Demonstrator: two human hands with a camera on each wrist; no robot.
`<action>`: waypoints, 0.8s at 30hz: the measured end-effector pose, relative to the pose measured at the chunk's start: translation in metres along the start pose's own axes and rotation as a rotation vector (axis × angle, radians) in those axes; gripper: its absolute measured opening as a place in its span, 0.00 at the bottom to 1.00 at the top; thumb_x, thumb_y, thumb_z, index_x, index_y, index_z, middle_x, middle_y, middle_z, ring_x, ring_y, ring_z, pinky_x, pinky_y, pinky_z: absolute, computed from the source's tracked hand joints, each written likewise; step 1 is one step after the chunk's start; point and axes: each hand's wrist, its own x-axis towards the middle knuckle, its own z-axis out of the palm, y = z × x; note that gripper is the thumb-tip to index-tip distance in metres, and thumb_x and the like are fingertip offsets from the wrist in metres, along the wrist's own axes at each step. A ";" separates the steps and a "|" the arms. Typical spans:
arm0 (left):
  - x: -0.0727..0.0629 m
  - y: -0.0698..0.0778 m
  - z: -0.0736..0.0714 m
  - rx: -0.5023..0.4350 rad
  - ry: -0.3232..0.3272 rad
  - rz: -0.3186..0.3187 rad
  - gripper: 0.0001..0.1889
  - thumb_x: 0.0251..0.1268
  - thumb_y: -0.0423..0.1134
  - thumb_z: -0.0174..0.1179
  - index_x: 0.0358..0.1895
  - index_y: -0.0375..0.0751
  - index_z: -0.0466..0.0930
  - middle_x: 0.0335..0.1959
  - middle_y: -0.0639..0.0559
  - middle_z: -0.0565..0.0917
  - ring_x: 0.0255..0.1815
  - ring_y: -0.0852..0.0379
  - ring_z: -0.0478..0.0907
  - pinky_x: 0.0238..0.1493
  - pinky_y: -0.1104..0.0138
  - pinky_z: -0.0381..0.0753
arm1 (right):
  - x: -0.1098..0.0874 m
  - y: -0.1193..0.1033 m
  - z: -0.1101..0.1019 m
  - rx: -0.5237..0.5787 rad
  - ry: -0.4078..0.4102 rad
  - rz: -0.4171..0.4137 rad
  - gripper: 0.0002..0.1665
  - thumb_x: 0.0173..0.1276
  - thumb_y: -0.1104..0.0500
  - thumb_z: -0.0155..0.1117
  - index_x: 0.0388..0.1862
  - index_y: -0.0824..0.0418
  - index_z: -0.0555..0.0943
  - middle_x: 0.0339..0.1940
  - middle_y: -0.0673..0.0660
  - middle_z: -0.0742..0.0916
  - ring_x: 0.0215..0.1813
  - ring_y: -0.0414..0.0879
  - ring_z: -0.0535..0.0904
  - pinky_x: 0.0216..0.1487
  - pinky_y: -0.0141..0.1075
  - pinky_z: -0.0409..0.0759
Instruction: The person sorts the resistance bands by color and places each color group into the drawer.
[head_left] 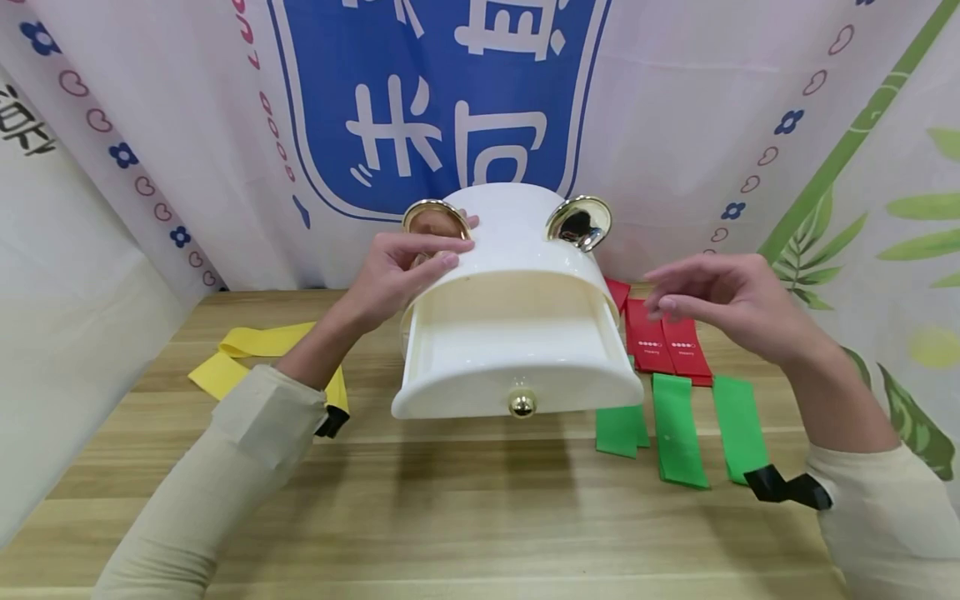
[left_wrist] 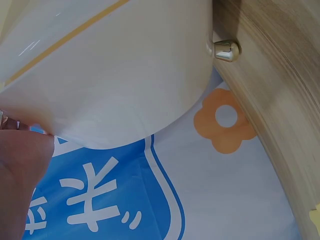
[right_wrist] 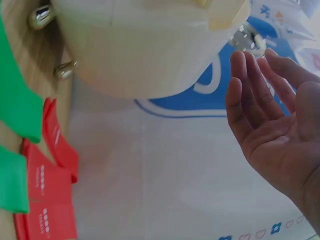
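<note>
Reaching in over the wooden surface (head_left: pixel 450 542) come two pale sleeves (head_left: pixel 202 500), a black strip (head_left: pixel 787 487) showing by each cuff. Just ahead, in the middle, the drawer (head_left: pixel 450 396) of a white box (head_left: pixel 513 229) stands pulled out toward the person, with a round gold knob (head_left: pixel 522 403) on its curved front. To the right lie three lengths of green band (head_left: pixel 678 429), the leftmost partly hidden by the drawer front. To the left, a yellow band (head_left: pixel 262 340) lies loosely folded, partly behind the forearm.

The left hand (head_left: pixel 397 275) rests on the left of the box's rounded top: thumb and index finger are laid out along it, and another fingertip shows beside the left gold ear (head_left: pixel 435 221). The right hand (head_left: pixel 742 300) is raised to the right of the box, apart from it, its fingers loosely bent with a gap between thumb and fingertips and nothing held. Below and beyond its fingers, red bands (head_left: pixel 651 337) lie on the surface, two side by side and another partly behind the box.

Farther up, the right gold ear (head_left: pixel 581 223) tilts outward. Small gold feet (right_wrist: pixel 65 70) show under the box in the right wrist view. Behind everything hangs a white curtain (head_left: pixel 660 125) with a blue panel (head_left: pixel 442 58) bearing white characters.
</note>
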 end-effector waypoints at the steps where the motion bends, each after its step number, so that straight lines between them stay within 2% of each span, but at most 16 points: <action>1: 0.000 0.000 0.000 0.000 0.000 0.001 0.13 0.71 0.26 0.59 0.54 0.28 0.87 0.64 0.41 0.82 0.36 0.61 0.84 0.17 0.66 0.52 | 0.000 0.004 -0.001 -0.017 0.012 0.020 0.19 0.70 0.75 0.65 0.57 0.65 0.86 0.40 0.52 0.91 0.38 0.43 0.88 0.37 0.29 0.85; 2: 0.000 0.000 0.000 -0.003 -0.003 0.004 0.13 0.71 0.26 0.59 0.54 0.27 0.86 0.65 0.42 0.82 0.46 0.61 0.85 0.17 0.66 0.52 | 0.001 0.008 -0.002 -0.026 0.020 0.038 0.18 0.70 0.74 0.65 0.58 0.65 0.85 0.40 0.51 0.91 0.38 0.43 0.88 0.38 0.29 0.85; 4: 0.000 0.000 0.000 -0.002 -0.004 0.000 0.13 0.71 0.26 0.59 0.54 0.27 0.87 0.66 0.42 0.82 0.53 0.60 0.83 0.17 0.66 0.52 | 0.001 0.017 -0.004 -0.025 0.035 0.072 0.18 0.71 0.72 0.65 0.58 0.65 0.85 0.40 0.52 0.91 0.38 0.43 0.89 0.39 0.29 0.85; 6: -0.001 0.001 0.000 0.010 -0.002 -0.008 0.13 0.72 0.27 0.59 0.54 0.28 0.87 0.66 0.43 0.82 0.49 0.62 0.84 0.18 0.66 0.53 | 0.000 0.026 -0.005 -0.014 0.044 0.103 0.17 0.72 0.71 0.64 0.58 0.66 0.85 0.40 0.52 0.92 0.38 0.44 0.89 0.40 0.30 0.86; 8: -0.001 0.001 -0.001 0.019 0.002 -0.018 0.13 0.71 0.27 0.59 0.53 0.29 0.87 0.66 0.44 0.82 0.34 0.62 0.79 0.18 0.67 0.53 | 0.000 0.035 -0.006 -0.011 0.057 0.139 0.16 0.73 0.70 0.65 0.58 0.67 0.84 0.41 0.52 0.92 0.39 0.44 0.90 0.40 0.31 0.86; 12: -0.002 0.001 -0.001 0.025 0.003 -0.019 0.13 0.71 0.27 0.59 0.53 0.28 0.87 0.66 0.43 0.82 0.32 0.62 0.78 0.19 0.67 0.53 | 0.000 0.051 -0.006 -0.030 0.094 0.229 0.16 0.74 0.67 0.66 0.58 0.68 0.83 0.41 0.47 0.91 0.39 0.43 0.90 0.38 0.32 0.86; 13: -0.002 0.000 -0.001 0.027 0.006 -0.018 0.13 0.71 0.27 0.59 0.53 0.28 0.87 0.65 0.43 0.82 0.29 0.59 0.75 0.19 0.68 0.54 | 0.000 0.055 -0.006 -0.040 0.100 0.246 0.17 0.74 0.66 0.66 0.59 0.68 0.83 0.41 0.47 0.91 0.39 0.42 0.89 0.37 0.32 0.86; 14: -0.001 0.000 -0.001 0.025 0.003 -0.016 0.13 0.71 0.26 0.59 0.53 0.28 0.87 0.66 0.43 0.82 0.35 0.60 0.79 0.19 0.67 0.54 | 0.001 0.059 -0.007 -0.050 0.104 0.261 0.17 0.74 0.65 0.66 0.59 0.69 0.82 0.41 0.47 0.91 0.39 0.41 0.89 0.37 0.32 0.86; 16: -0.002 0.001 -0.001 0.026 0.004 -0.020 0.13 0.71 0.27 0.59 0.53 0.28 0.87 0.65 0.43 0.82 0.29 0.59 0.76 0.19 0.68 0.54 | 0.000 0.067 -0.008 -0.070 0.111 0.293 0.18 0.74 0.63 0.67 0.60 0.69 0.82 0.41 0.47 0.91 0.38 0.39 0.89 0.37 0.32 0.86; 17: -0.002 0.001 -0.001 0.028 0.003 -0.025 0.13 0.71 0.27 0.59 0.53 0.28 0.87 0.65 0.43 0.82 0.30 0.59 0.75 0.19 0.68 0.54 | 0.000 0.071 -0.008 -0.082 0.112 0.305 0.19 0.75 0.62 0.67 0.60 0.69 0.81 0.42 0.47 0.90 0.38 0.39 0.88 0.37 0.32 0.86; 20: -0.002 0.002 -0.001 0.040 0.002 -0.046 0.13 0.72 0.28 0.59 0.54 0.29 0.87 0.65 0.43 0.82 0.26 0.59 0.70 0.20 0.67 0.54 | 0.000 0.083 -0.011 -0.110 0.108 0.343 0.21 0.76 0.61 0.65 0.62 0.71 0.80 0.43 0.54 0.90 0.38 0.36 0.87 0.37 0.31 0.86; 21: -0.003 0.002 -0.001 0.045 0.004 -0.053 0.13 0.72 0.29 0.60 0.54 0.30 0.87 0.65 0.43 0.82 0.23 0.58 0.64 0.20 0.68 0.54 | 0.000 0.088 -0.012 -0.123 0.110 0.361 0.21 0.76 0.61 0.65 0.62 0.71 0.80 0.44 0.56 0.90 0.38 0.34 0.86 0.37 0.31 0.85; 23: -0.003 0.002 -0.001 0.056 0.005 -0.061 0.13 0.72 0.30 0.60 0.54 0.30 0.87 0.64 0.43 0.83 0.22 0.57 0.61 0.20 0.68 0.54 | 0.001 0.097 -0.013 -0.150 0.107 0.398 0.21 0.77 0.61 0.63 0.63 0.72 0.79 0.48 0.63 0.89 0.38 0.32 0.85 0.37 0.30 0.85; 24: -0.003 0.002 -0.002 0.057 0.006 -0.061 0.13 0.72 0.30 0.60 0.54 0.30 0.87 0.64 0.43 0.83 0.22 0.57 0.60 0.20 0.68 0.54 | 0.001 0.102 -0.014 -0.163 0.102 0.424 0.22 0.78 0.61 0.62 0.64 0.72 0.78 0.50 0.67 0.88 0.40 0.35 0.85 0.38 0.29 0.85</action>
